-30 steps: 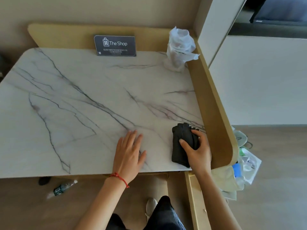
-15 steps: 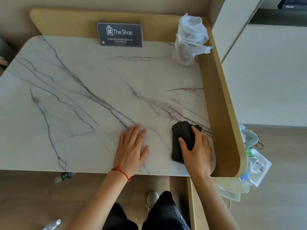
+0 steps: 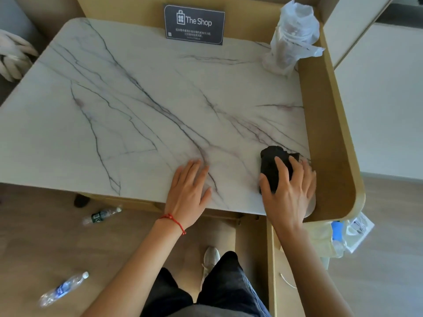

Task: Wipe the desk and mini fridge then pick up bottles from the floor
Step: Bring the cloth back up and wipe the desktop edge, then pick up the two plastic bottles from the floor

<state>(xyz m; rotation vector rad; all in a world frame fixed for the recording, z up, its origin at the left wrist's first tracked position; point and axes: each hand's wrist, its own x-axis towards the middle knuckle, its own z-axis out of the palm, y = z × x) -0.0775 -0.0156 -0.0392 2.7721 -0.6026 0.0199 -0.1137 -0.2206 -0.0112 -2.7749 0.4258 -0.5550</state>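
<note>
Fingers (image 3: 282, 167) of right hand (image 3: 289, 193) press black cloth (image 3: 272, 168).

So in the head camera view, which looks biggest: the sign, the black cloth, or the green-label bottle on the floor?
1. The Shop sign
2. Black cloth, partly covered
3. Green-label bottle, though farther away, so unsure

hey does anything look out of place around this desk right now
Yes. Two plastic bottles lie on their sides on the floor: one with a green label just below the desk's front edge, one with a blue label nearer the person. On the desk, the right hand presses a black cloth; nothing looks spilled.
</note>
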